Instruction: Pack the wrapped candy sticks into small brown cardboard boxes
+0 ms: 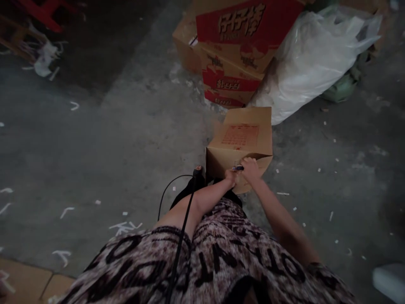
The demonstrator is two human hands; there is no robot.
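A brown cardboard box [239, 134] with red print stands on the floor in front of my feet. Both hands are at its near side. My left hand [231, 178] is closed, low against the near panel, and what its fingers hold is hidden. Just right of it, my right hand [251, 169] is closed at the box's near edge, below a gap under the top panel. A small dark object [238, 168] sits between the two hands, apparently held in the right; it is too small to name.
Red-and-brown printed cartons [232, 63] are stacked beyond the box. Beside them leans a large white plastic sack [316, 63]. White scraps [125, 228] litter the concrete floor. A black cable [183, 232] hangs down before me. Flat cardboard [25, 278] lies at lower left.
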